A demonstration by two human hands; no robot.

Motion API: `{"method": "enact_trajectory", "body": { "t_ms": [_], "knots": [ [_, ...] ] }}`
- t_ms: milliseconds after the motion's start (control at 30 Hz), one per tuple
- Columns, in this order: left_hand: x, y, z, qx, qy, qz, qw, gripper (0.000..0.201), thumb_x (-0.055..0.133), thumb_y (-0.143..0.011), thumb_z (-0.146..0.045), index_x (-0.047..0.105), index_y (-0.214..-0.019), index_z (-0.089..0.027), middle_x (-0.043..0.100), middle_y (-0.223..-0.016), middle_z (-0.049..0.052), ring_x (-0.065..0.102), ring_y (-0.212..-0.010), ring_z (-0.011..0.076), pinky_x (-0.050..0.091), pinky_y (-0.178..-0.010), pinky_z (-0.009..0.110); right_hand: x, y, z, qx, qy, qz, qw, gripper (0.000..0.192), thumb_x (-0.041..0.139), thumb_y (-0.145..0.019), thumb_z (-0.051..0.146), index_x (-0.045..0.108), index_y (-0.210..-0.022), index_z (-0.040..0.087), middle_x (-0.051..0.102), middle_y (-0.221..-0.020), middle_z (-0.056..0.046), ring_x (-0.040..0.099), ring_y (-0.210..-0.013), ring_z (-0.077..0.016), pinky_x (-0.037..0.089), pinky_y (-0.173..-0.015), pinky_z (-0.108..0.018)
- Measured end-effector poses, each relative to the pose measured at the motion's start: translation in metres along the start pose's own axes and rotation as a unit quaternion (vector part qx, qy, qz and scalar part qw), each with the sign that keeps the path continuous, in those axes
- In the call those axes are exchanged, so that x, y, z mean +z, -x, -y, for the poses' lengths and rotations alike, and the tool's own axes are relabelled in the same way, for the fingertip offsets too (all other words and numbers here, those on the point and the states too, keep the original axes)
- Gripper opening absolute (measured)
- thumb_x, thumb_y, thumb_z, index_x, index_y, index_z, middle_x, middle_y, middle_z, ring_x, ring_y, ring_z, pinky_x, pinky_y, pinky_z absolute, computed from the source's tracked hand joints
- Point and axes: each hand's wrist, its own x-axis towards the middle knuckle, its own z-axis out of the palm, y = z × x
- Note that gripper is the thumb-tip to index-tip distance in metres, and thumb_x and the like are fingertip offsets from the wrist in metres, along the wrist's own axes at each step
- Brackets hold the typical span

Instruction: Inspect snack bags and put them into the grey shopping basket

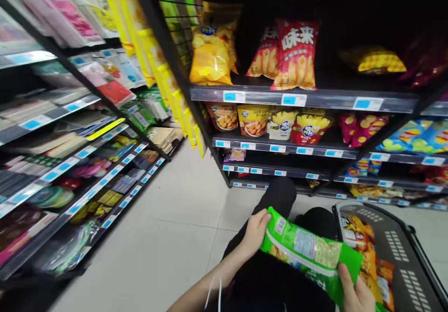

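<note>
A green snack bag (310,253) lies across my lap, held at both ends. My left hand (255,232) grips its upper left corner. My right hand (355,293) holds its lower right edge, thumb on top. Just right of the bag stands a dark grey shopping basket (394,251) with orange snack packs (367,251) inside. My dark-clothed legs (280,200) stretch toward the shelves.
Black snack shelves (304,98) with red, yellow and blue bags stand straight ahead. A second shelf unit (70,162) with household goods runs along the left. A pale tiled aisle floor (168,237) lies between them. A white cord (213,291) hangs by my left forearm.
</note>
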Motion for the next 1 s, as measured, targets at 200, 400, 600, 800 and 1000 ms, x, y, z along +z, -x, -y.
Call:
{"method": "enact_trajectory", "body": {
  "t_ms": [200,400,600,800,1000],
  "knots": [
    [0.012,-0.04,-0.016,-0.043,-0.062,0.081,0.994,0.05,0.048,-0.073,-0.065,0.05,-0.057,-0.016,0.051,-0.059,0.001,0.048,-0.06,0.015,0.039,-0.059,0.025,-0.011,-0.018,0.024,-0.09,-0.032,0.006,0.995,0.049,0.055,-0.073,0.061,0.07,-0.084,0.016,0.07,-0.087,-0.01,0.065,-0.083,-0.0245,0.053,-0.073,-0.029],
    [0.025,-0.065,-0.036,-0.386,0.08,0.337,0.855,0.089,0.02,-0.067,-0.083,0.064,-0.094,-0.011,0.067,-0.078,0.016,0.064,-0.063,0.0277,0.049,-0.053,0.038,-0.037,-0.051,0.059,-0.449,0.002,0.132,0.884,0.03,0.044,-0.088,0.023,0.064,-0.109,0.03,0.066,-0.105,-0.005,0.061,-0.101,-0.021,0.051,-0.086,-0.034],
    [0.05,-0.074,-0.04,-0.286,0.15,0.279,0.904,0.038,0.066,-0.073,-0.03,0.063,-0.105,-0.01,0.066,-0.099,0.016,0.066,-0.076,0.0247,0.055,-0.058,0.035,-0.076,-0.074,0.063,-0.576,0.136,0.143,0.794,0.026,0.064,-0.077,0.028,0.066,-0.094,0.047,0.063,-0.112,0.003,0.037,-0.125,-0.0297,0.034,-0.098,-0.057],
    [0.079,-0.077,-0.056,-0.213,0.243,0.259,0.91,0.054,0.071,-0.06,-0.004,0.059,-0.11,-0.017,0.065,-0.105,0.009,0.064,-0.087,0.0196,0.053,-0.072,0.027,-0.098,-0.082,0.033,-0.42,0.022,-0.054,0.906,0.02,0.062,-0.077,0.02,0.072,-0.081,0.037,0.038,-0.135,-0.002,0.043,-0.117,-0.0294,0.043,-0.089,-0.046],
    [0.116,-0.05,-0.059,-0.264,0.203,0.351,0.875,0.048,0.074,-0.051,-0.005,0.064,-0.097,-0.015,0.067,-0.079,0.005,0.064,-0.06,0.0175,0.053,-0.048,0.026,-0.099,-0.121,0.015,-0.167,-0.343,-0.059,0.922,0.011,0.076,-0.059,0.027,0.07,-0.066,0.022,0.06,-0.102,-0.01,0.06,-0.092,-0.0267,0.049,-0.073,-0.038]
  ]
}}
